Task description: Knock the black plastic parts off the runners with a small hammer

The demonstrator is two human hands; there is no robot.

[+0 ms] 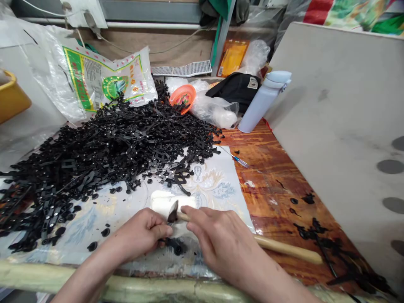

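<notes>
My right hand point(221, 235) is closed around a knife with a short grey blade point(173, 211) and a long pale wooden handle point(290, 249), whose end sticks out to the right past my wrist. My left hand point(147, 231) is closed, thumb and fingers pinched just below the blade on a small black plastic part point(172, 244); my fingers hide some of it. Behind both hands lies a white block point(160, 200), close to the blade. Beyond it spreads a large heap of black plastic parts point(126, 139).
Patterned cloth point(214, 185) covers part of the wooden table point(265, 176). A screwdriver point(240, 160), a pale blue bottle point(263, 103), an orange dish point(183, 99) and a printed sack point(107, 80) stand or lie farther back. Black scraps point(315, 229) lie at right, beside a grey panel point(341, 109).
</notes>
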